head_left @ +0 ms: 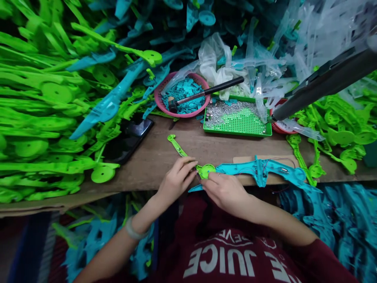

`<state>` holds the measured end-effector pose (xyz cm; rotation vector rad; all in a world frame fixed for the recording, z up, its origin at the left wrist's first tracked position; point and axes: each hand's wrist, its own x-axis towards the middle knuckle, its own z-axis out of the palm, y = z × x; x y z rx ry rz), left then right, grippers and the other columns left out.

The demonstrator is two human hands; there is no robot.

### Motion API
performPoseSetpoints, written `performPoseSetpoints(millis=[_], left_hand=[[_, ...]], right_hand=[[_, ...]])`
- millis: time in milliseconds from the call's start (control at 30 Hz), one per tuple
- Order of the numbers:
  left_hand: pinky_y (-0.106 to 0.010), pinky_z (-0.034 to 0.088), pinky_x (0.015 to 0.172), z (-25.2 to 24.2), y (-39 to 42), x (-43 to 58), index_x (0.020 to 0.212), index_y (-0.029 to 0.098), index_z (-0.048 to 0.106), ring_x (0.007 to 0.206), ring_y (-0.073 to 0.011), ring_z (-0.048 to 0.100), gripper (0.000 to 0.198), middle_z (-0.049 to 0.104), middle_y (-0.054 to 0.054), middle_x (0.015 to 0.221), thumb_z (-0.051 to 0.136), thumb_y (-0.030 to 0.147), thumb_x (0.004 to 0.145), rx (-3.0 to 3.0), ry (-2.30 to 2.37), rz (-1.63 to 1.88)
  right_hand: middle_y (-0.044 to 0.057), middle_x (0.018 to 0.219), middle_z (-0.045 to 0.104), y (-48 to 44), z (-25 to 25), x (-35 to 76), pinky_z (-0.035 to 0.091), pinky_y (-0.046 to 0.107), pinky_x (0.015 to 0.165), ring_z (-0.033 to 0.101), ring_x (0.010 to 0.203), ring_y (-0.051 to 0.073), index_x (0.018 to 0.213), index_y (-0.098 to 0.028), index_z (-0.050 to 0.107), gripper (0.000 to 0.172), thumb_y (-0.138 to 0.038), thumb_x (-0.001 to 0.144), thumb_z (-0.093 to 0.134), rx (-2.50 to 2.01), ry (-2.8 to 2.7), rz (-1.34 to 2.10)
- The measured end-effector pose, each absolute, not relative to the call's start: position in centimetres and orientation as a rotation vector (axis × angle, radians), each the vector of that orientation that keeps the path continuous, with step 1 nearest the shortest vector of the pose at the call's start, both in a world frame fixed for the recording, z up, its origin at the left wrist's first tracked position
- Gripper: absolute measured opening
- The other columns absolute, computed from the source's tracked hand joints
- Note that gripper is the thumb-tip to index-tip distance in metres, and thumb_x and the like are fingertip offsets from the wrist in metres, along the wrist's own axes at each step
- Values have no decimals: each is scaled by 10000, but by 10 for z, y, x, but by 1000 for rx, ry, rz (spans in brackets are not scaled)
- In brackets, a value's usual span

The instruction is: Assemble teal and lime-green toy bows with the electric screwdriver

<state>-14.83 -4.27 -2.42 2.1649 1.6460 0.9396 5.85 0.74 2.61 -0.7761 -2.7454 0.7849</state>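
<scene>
My left hand pinches a thin green plastic arm piece near its round disc end at the front edge of the wooden bench. My right hand is closed on the same joint, where the green disc meets a long teal plastic part lying to the right. Thin wires run over the teal part.
A pink bowl of teal bits holds a black-handled hammer. A green tray carries small metal screws. A dark phone lies left. Heaps of green parts and teal parts surround the bench. A dark bar crosses upper right.
</scene>
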Motion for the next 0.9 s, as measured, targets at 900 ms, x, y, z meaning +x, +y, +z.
performPoseSetpoints(millis=[900], left_hand=[[-263,557,784,-19,-30,-148,1038,189,669,893,-153,692,212,696,-53,991,460,190,1005,2252,1550,797]], right_hand=[[26,806,616,52,-2,85,322,251,640,554,724,135,946,-170,675,131,-193,957,546,-791,-2651,1007]])
